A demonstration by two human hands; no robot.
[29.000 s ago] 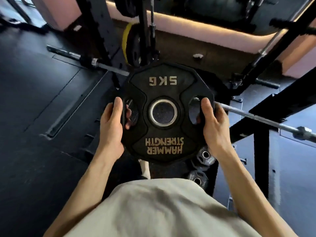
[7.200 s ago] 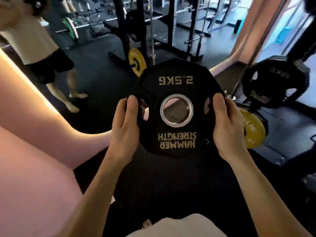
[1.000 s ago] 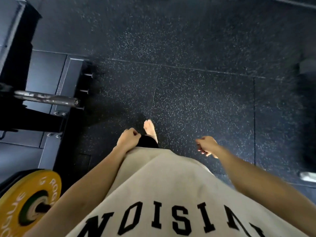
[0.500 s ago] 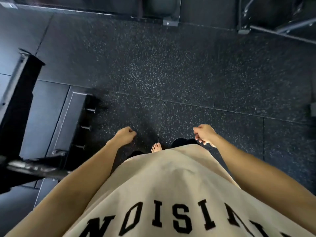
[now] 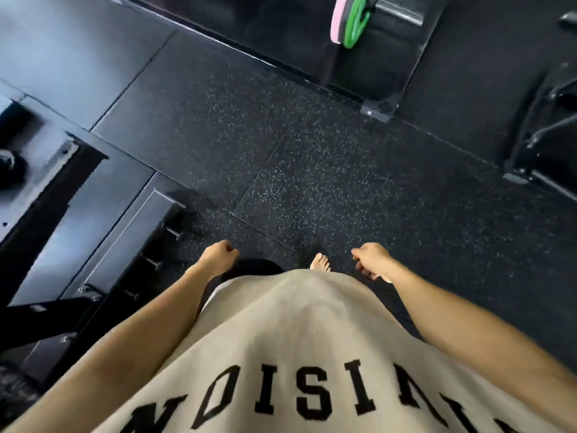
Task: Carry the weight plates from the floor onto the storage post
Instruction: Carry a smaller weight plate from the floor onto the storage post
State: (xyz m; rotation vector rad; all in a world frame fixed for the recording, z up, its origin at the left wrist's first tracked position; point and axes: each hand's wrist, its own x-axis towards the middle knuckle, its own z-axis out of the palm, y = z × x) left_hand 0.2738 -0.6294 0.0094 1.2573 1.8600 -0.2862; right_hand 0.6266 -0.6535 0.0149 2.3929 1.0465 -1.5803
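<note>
Speckled black floor [image 5: 312, 157] is filling mid-frame | left hand [image 5: 218, 257], right hand [image 5: 371, 264] are hanging low-centre, fingers loosely curled, holding nothing | green-pink plates [image 5: 351, 18] are sitting at top.

Left hand [image 5: 218, 256] loosely curled, holding nothing, right hand [image 5: 370, 260] likewise, both low in front of beige lettered T-shirt [image 5: 290, 354], bare foot [image 5: 320, 263] on speckled black rubber floor [image 5: 327, 182], green and pink bumper plates [image 5: 351, 20] on barbell sleeve [image 5: 401, 14] at top, black rack base [image 5: 103, 242] at left.

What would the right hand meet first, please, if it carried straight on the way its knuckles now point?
Probably only the speckled rubber floor. The right hand holds nothing and points forward and down, and no plate or rack part lies in that line, though depth is hard to judge here.
</note>
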